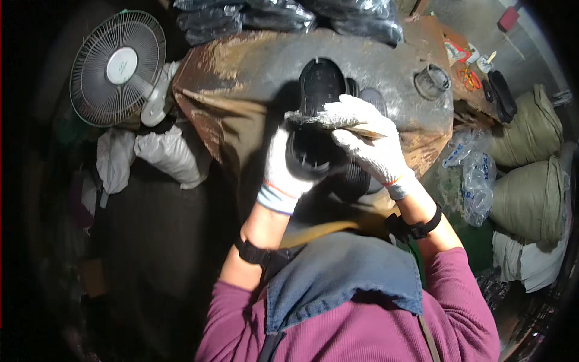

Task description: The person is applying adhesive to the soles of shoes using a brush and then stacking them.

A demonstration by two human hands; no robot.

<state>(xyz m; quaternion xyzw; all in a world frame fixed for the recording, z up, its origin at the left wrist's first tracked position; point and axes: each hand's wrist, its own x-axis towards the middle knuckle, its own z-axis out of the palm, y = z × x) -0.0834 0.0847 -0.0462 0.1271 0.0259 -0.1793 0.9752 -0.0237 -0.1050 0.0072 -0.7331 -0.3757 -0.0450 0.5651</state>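
My left hand (283,160), in a white knit glove, is closed around the lower end of a black shoe sole (324,84) with a raised rim. The sole is held over the near edge of the covered table, its far end pointing away from me. My right hand (365,130), gloved too, lies across the middle of the sole, its fingers closed on a slim tool (369,133) with a tan, stick-like handle. The tool's working end cannot be made out, and the glove fingertips look smudged dark. More black soles (354,181) sit beneath and to the right, partly hidden by my right hand.
A stained cover drapes the table (253,66). Bagged black items (283,15) line its far edge, and a round tin (432,81) stands at right. A fan (120,66) is at left, above white sacks (169,154). Green sacks (528,196) and clear plastic bags (478,181) are at right.
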